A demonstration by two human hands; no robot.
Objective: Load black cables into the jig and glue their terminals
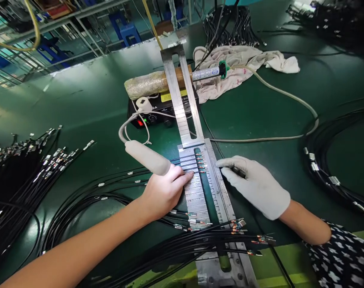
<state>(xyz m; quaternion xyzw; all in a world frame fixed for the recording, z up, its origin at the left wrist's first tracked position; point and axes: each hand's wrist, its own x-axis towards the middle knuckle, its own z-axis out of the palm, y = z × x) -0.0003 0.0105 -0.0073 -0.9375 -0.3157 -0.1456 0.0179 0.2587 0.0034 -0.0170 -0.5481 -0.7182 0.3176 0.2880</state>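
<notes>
A long slotted metal fixture (196, 196) runs away from me, with several black cables laid side by side across its grooves. Stripped ends with coloured wires (202, 163) point toward the right rail. My bare left hand (166, 188) is closed over the fixture's left edge, its fingertips pinching a black cable (184, 173). A pale lamp head (147, 157) on a bent neck hangs just above that hand and lights it. My right hand (254, 182), in a white glove, has thumb and forefinger together beside the right rail; what they hold, if anything, is hidden.
More cables with bare ends (182, 244) lie across the fixture's near part. Bundled cables sit left (52, 168) and coiled cables right (322, 172). Behind stand a black control box (157, 114), a wrapped dispenser tube (206, 74) and a crumpled cloth (224, 88); a hose (278, 86) curves rightward.
</notes>
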